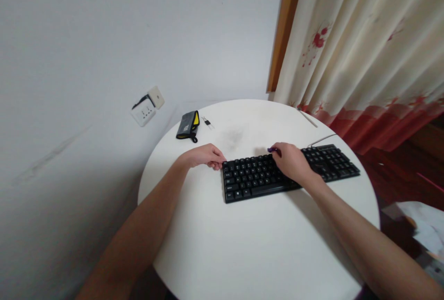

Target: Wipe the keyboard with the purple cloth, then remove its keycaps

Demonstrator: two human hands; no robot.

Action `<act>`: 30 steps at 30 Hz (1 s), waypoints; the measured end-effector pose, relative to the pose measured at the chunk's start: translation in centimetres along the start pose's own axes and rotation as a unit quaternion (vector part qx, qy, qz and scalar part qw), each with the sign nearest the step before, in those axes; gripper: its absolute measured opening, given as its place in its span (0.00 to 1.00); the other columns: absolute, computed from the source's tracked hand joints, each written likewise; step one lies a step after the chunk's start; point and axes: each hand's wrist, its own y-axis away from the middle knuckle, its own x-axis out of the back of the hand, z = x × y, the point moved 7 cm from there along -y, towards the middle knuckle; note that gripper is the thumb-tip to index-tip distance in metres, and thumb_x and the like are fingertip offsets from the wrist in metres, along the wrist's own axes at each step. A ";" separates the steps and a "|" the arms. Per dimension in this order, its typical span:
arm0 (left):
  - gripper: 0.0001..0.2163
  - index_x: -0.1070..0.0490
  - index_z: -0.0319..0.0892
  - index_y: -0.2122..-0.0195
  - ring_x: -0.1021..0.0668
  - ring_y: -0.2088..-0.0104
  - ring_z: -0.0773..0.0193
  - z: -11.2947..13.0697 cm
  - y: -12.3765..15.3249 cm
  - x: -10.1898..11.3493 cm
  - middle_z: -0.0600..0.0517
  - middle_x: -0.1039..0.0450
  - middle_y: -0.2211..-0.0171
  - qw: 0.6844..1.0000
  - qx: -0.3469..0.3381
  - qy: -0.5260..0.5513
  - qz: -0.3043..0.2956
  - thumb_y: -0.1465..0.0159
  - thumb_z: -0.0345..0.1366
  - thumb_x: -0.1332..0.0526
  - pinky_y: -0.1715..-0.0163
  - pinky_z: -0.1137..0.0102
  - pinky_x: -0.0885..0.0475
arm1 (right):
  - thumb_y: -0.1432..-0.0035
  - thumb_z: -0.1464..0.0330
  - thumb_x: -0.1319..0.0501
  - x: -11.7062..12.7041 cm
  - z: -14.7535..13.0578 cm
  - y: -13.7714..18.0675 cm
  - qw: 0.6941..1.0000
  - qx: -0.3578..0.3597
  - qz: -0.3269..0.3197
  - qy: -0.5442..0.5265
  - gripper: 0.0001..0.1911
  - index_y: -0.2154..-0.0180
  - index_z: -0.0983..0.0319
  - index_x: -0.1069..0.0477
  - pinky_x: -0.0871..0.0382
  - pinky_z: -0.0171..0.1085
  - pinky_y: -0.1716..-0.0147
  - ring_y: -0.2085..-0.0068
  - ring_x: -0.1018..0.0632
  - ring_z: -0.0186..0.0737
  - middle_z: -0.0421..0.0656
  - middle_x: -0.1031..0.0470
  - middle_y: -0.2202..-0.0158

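Reaching to the far left corner of a black keyboard (255,177) with the left hand (212,156), fingers bent inward; cannot tell a grip there from a mere touch. Holding a small purple item (272,150) between thumb and fingertips of the right hand (291,162), over the keyboard's back edge. Can see the keyboard stretching between both hands and on past the right one, flat on a round white tabletop (215,240). Can make out a grey pouch (187,125) beyond the left hand and, just beside it, a small black object (207,122). Beyond the right hand, can see a thin cable (321,140).
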 end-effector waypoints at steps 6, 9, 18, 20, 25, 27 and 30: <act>0.09 0.19 0.38 0.71 0.23 0.76 0.68 0.1 -0.1 -0.1 0.48 0.21 0.75 1.000 -0.007 0.005 -0.006 0.45 0.40 0.32 0.78 0.77 0.35 | 0.40 0.76 0.44 -3.7 -9.9 5.0 0.960 0.211 -0.109 -0.149 0.13 0.57 0.62 0.24 0.33 0.36 0.57 0.58 0.21 0.41 0.46 0.20 0.58; 0.09 0.19 0.38 0.70 0.23 0.75 0.68 0.1 -0.2 0.0 0.48 0.20 0.75 1.000 -0.004 0.006 -0.005 0.45 0.40 0.32 0.77 0.77 0.35 | 0.39 0.75 0.43 -3.7 -13.4 7.9 0.905 0.306 -0.182 -0.234 0.13 0.56 0.61 0.24 0.32 0.34 0.58 0.59 0.21 0.38 0.44 0.21 0.59; 0.10 0.19 0.38 0.70 0.23 0.76 0.69 0.3 0.0 -0.1 0.47 0.20 0.74 1.000 -0.006 0.002 -0.006 0.45 0.40 0.32 0.77 0.77 0.35 | 0.36 0.71 0.41 -2.8 -13.9 8.4 0.839 0.273 -0.245 -0.402 0.10 0.56 0.63 0.22 0.36 0.30 0.72 0.71 0.29 0.32 0.41 0.25 0.69; 0.10 0.19 0.38 0.70 0.23 0.75 0.69 0.3 0.0 -0.1 0.48 0.20 0.74 1.000 -0.003 0.005 -0.008 0.45 0.40 0.32 0.76 0.77 0.34 | 0.35 0.67 0.42 -2.0 -12.5 7.1 0.848 0.231 -0.237 -0.415 0.11 0.57 0.63 0.22 0.38 0.31 0.75 0.73 0.31 0.31 0.40 0.26 0.71; 0.09 0.19 0.38 0.70 0.23 0.75 0.68 0.2 0.1 -0.1 0.48 0.20 0.74 1.000 -0.002 0.004 -0.003 0.45 0.39 0.32 0.77 0.77 0.35 | 0.35 0.68 0.44 1.9 -5.9 2.4 0.920 0.131 -0.082 -0.359 0.11 0.60 0.63 0.23 0.33 0.34 0.67 0.67 0.25 0.36 0.43 0.21 0.66; 0.09 0.19 0.38 0.70 0.23 0.75 0.68 0.3 0.1 -0.1 0.47 0.20 0.74 1.000 -0.004 0.001 -0.001 0.44 0.39 0.33 0.76 0.77 0.35 | 0.36 0.68 0.45 3.6 -2.2 0.8 0.959 0.069 0.028 -0.273 0.13 0.59 0.64 0.23 0.33 0.36 0.66 0.67 0.24 0.39 0.44 0.21 0.66; 0.08 0.19 0.38 0.70 0.23 0.75 0.68 0.3 0.1 -0.1 0.48 0.20 0.74 1.000 -0.006 -0.001 -0.002 0.45 0.38 0.33 0.77 0.77 0.35 | 0.38 0.68 0.44 4.5 1.9 -0.5 0.987 -0.015 0.105 -0.117 0.12 0.60 0.64 0.22 0.34 0.38 0.65 0.66 0.23 0.42 0.47 0.20 0.65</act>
